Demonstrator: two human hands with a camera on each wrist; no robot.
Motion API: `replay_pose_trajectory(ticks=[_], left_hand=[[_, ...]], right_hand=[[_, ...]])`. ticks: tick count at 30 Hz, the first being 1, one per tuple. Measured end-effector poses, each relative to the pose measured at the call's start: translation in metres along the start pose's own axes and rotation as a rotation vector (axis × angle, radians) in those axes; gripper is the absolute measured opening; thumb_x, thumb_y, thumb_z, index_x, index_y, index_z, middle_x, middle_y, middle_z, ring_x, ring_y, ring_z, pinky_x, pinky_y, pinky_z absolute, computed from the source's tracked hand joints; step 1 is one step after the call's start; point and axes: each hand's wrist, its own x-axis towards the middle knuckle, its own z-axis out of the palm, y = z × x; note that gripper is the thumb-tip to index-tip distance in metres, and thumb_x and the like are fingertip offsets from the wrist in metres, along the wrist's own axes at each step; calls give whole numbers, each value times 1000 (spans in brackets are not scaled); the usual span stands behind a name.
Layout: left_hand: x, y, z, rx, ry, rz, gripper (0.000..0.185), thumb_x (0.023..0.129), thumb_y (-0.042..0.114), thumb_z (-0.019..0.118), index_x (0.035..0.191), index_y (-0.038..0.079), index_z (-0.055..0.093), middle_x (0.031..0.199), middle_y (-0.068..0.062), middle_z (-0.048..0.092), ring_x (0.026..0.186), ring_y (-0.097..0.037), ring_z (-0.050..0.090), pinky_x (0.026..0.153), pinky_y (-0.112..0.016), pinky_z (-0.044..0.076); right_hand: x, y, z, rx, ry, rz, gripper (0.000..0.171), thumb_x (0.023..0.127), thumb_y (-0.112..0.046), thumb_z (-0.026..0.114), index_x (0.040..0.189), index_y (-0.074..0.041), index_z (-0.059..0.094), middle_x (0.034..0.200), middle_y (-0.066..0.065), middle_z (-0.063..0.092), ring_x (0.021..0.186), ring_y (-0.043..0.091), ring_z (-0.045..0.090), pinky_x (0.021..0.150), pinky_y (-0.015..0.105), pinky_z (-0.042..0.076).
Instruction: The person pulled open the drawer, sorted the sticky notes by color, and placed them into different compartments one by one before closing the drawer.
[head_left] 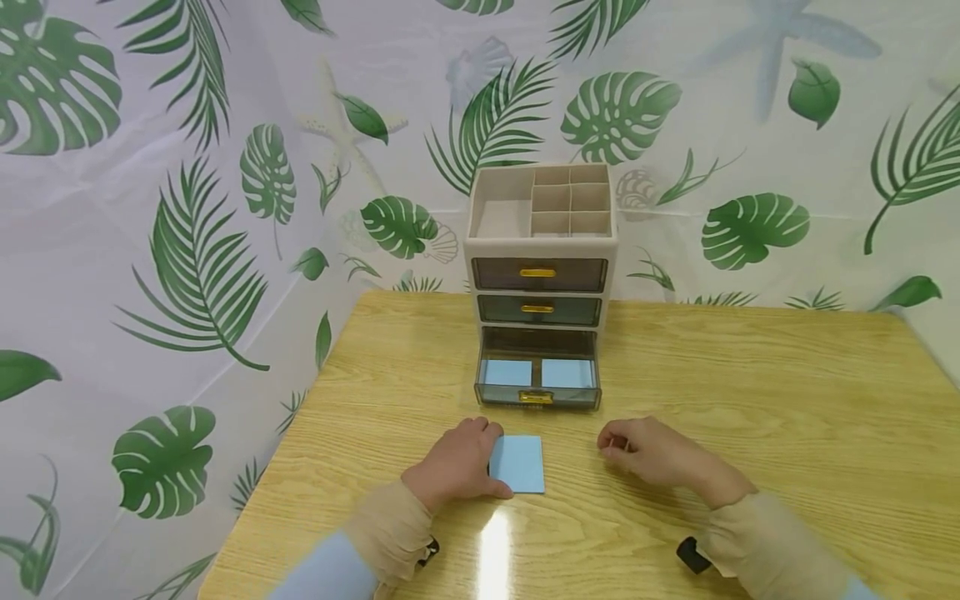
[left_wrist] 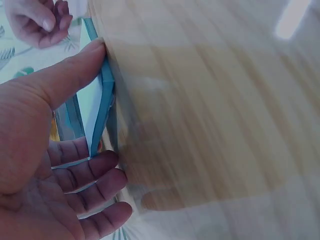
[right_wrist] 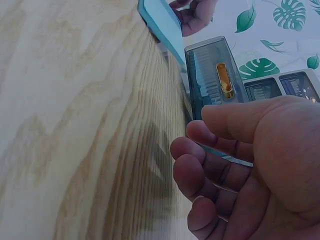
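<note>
A square light-blue sticky note pad [head_left: 519, 463] is at the front of the wooden table. My left hand [head_left: 459, 465] holds it by its left side, thumb at the near edge and fingers at the far edge. The left wrist view shows the pad [left_wrist: 95, 105] edge-on between thumb and fingers. To the right of the pad, my right hand [head_left: 651, 452] hovers with loosely curled fingers and holds nothing. Behind the pad, the bottom drawer [head_left: 537, 398] of a desk organizer [head_left: 540, 247] is pulled out. Two light-blue pads lie side by side in it, one being the left pad [head_left: 507, 372].
The organizer's upper two drawers, with gold handles, are closed; its top has several open compartments [head_left: 552, 198]. A leaf-patterned cloth [head_left: 420, 100] hangs behind and to the left of the table [head_left: 750, 400]. Light glares on the table's front part.
</note>
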Motion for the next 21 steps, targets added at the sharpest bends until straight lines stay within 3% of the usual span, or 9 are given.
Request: replay_pose_trajectory(ticks=[13, 21], left_hand=[[12, 31, 11, 8, 41, 59, 84, 69, 62, 77, 128, 9, 52, 115, -4, 56, 99, -17, 53, 80, -32, 49], [12, 39, 12, -6, 51, 87, 82, 71, 62, 76, 129, 8, 52, 115, -3, 56, 98, -14, 53, 81, -29, 48]], right_hand=[[8, -7, 12, 16, -5, -14, 23, 99, -24, 55, 114, -9, 63, 95, -4, 64, 86, 10, 60, 71, 32, 49], [14, -13, 21, 76, -51, -22, 25, 99, -28, 57, 110, -6, 63, 92, -4, 64, 81, 8, 58, 69, 30, 48]])
